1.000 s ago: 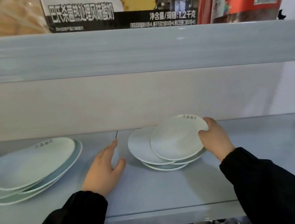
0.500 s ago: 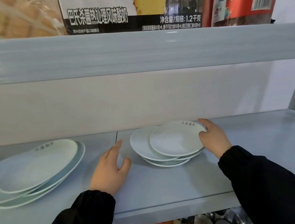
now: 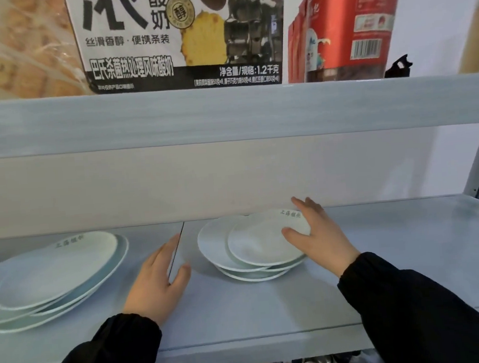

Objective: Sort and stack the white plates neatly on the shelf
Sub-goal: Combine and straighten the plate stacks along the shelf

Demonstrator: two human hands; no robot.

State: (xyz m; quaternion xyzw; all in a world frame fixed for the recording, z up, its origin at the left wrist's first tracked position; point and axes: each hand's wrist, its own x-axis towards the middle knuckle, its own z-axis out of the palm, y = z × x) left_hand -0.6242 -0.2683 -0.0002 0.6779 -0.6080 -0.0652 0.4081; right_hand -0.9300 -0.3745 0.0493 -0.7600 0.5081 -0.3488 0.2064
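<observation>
Top plate (image 3: 263, 242): white, round, shallow, grey lettering at far rim. Face up, near flat, no long axis. Sits off-centre to the right on middle stack (image 3: 239, 271) of white plates, mid shelf (image 3: 243, 312). Pinched at far-right rim by right hand (image 3: 320, 238), thumb on face. Left hand (image 3: 157, 279) flat on shelf, fingers relaxed, between middle stack and left stack (image 3: 53, 276). Versus 1 s ago: plate was tipped up, now lower; thumb newly on face.

Storeroom or pantry: pale metal rack shelf (image 3: 242, 310), bulk yogurt carton (image 3: 181, 37), red barcoded packs (image 3: 343, 27), bagged snacks (image 3: 18, 49) above.
</observation>
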